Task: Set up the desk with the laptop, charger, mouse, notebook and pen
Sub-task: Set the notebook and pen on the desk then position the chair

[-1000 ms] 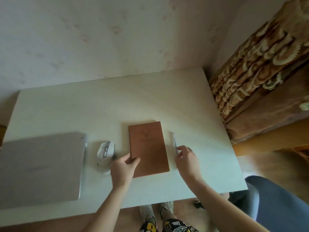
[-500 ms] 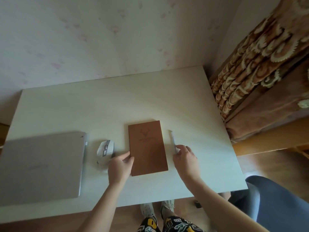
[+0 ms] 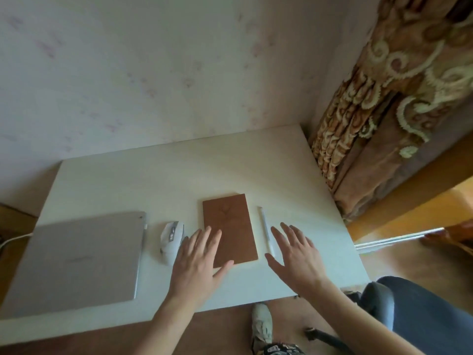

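A closed silver laptop [image 3: 76, 254] lies at the left of the white desk [image 3: 179, 175], with a white charger cable [image 3: 12, 240] running off its left edge. To its right sits a white mouse [image 3: 171, 238]. A brown notebook [image 3: 229, 226] lies flat mid-desk, and a white pen [image 3: 266, 230] lies just right of it. My left hand [image 3: 198, 262] hovers with spread fingers over the notebook's near left corner. My right hand [image 3: 297, 254] is spread open just right of the pen. Neither hand holds anything.
A patterned brown curtain [image 3: 384, 111] hangs at the desk's right edge. A blue-grey chair [image 3: 414, 311] stands at the lower right, near the desk's front corner. My feet [image 3: 262, 326] show below the front edge. A pale wall backs the desk.
Both hands have let go: the left released the notebook's edge and the right released the pen. Both now have spread fingers and have pulled back toward me. The view tilted.
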